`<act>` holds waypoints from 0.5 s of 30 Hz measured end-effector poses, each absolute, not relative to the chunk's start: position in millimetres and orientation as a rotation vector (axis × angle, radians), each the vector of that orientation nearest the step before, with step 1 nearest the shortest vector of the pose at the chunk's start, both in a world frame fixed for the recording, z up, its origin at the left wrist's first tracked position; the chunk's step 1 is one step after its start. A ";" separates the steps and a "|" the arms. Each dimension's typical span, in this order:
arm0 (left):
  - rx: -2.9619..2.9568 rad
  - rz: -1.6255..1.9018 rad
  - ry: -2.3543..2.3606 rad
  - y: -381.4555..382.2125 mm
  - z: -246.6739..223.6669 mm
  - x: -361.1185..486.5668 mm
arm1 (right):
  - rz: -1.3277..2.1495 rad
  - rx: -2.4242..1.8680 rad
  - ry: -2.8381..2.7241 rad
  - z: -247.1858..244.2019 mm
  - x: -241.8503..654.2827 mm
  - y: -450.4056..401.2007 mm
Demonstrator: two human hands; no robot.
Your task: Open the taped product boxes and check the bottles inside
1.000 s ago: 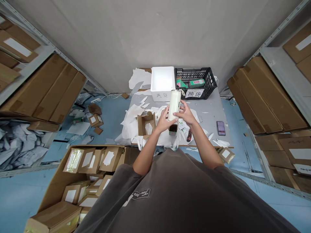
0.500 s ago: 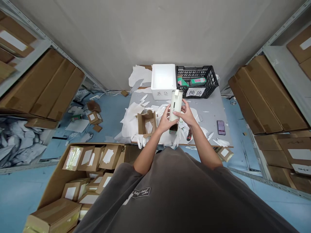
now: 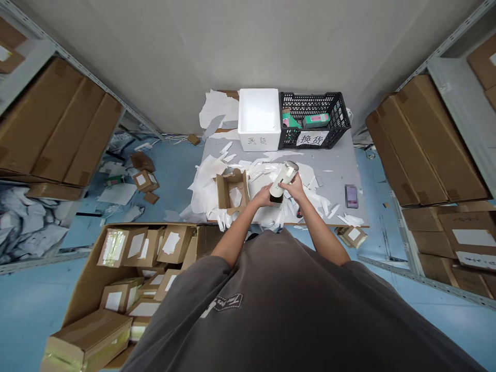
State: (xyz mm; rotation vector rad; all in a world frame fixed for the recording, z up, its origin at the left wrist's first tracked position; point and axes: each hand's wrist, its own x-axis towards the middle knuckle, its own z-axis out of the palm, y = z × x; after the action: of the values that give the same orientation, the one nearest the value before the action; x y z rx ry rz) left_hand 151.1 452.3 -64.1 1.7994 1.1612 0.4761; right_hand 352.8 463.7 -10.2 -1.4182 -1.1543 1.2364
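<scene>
Two bare hands, the left hand (image 3: 264, 196) and the right hand (image 3: 292, 187), closed around a white cylindrical bottle (image 3: 282, 181), tilted above a grey table (image 3: 329, 170) amid torn white paper (image 3: 205, 191). Just left of the left hand, an open cardboard box (image 3: 222, 191); well ahead of both hands, a white foam box (image 3: 259, 139) beside a black plastic crate (image 3: 341, 116).

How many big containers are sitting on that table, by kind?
White foam box: 1
Black plastic crate: 1
Open cardboard box: 1
Total: 3
</scene>
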 end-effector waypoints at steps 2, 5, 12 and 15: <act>1.780 0.397 1.172 454.0 -80.0 156.4 | 1.274 -1.448 -1.104 -24.9 348.6 460.3; 1.717 0.260 1.264 451.2 -98.1 155.2 | 1.337 -1.473 -1.067 -39.3 350.4 455.7; 1.665 0.419 1.213 439.5 -123.8 155.9 | 1.316 -1.489 -1.053 -48.4 361.8 450.3; 1.560 0.434 1.262 434.6 -132.3 167.1 | 1.335 -1.508 -1.005 -47.5 357.1 450.1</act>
State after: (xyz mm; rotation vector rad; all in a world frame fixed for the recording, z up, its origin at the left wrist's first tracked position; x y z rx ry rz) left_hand 167.1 434.6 -132.3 1.5597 1.2623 0.4341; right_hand 357.1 450.1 -47.5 -1.5075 -1.0052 1.3349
